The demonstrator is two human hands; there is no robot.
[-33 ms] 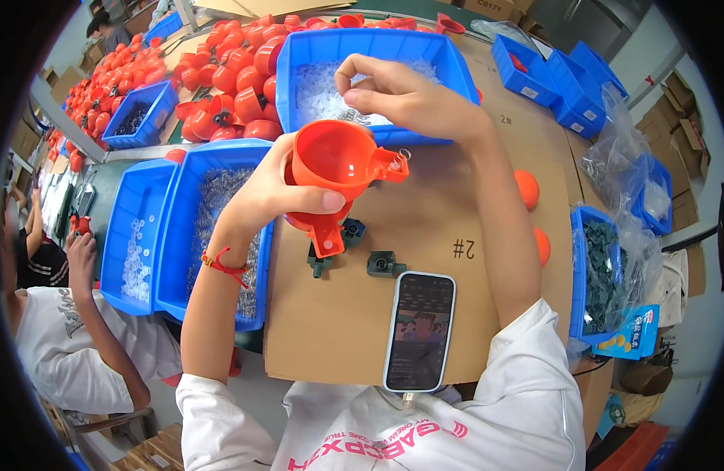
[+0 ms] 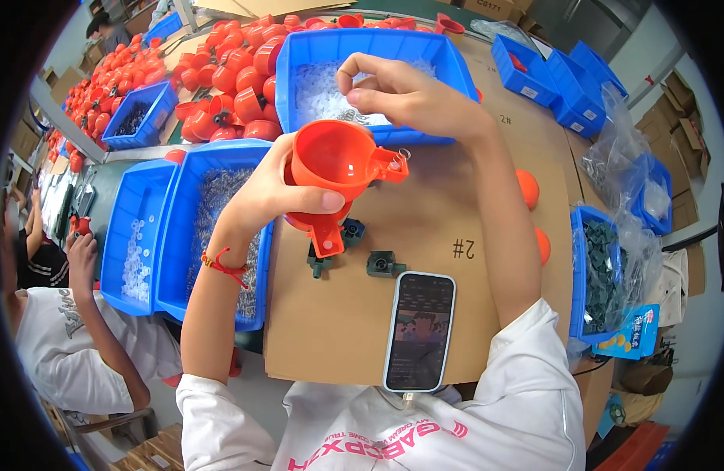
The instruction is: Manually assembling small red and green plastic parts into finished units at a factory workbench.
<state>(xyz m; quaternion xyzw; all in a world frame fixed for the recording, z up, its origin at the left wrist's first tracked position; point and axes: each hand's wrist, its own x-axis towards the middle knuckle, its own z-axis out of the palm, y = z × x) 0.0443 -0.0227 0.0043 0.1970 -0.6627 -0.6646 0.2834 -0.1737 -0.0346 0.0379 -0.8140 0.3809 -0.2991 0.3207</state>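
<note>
My left hand [image 2: 271, 188] is wrapped round red plastic cups, its thumb across their side. The upper cup [image 2: 330, 153] shows its hollow inside and has a side spout pointing right, with a small metal spring [image 2: 403, 155] at the spout's end. Below the thumb, another red cup's spout [image 2: 326, 238] points toward me. Over a blue bin [image 2: 448, 78] of small whitish translucent parts, my right hand [image 2: 393, 90] has its thumb and forefinger pinched; what they hold, if anything, cannot be made out. Dark green fittings [image 2: 384, 264] lie on the cardboard below the cups.
A phone [image 2: 421, 330] lies near my chest. At left stand blue bins of springs [image 2: 213, 196] and white discs [image 2: 136, 259]; at right, a bin of green fittings [image 2: 601, 275]. Red cups [image 2: 236, 71] are heaped behind. A co-worker [image 2: 95, 337] sits at left.
</note>
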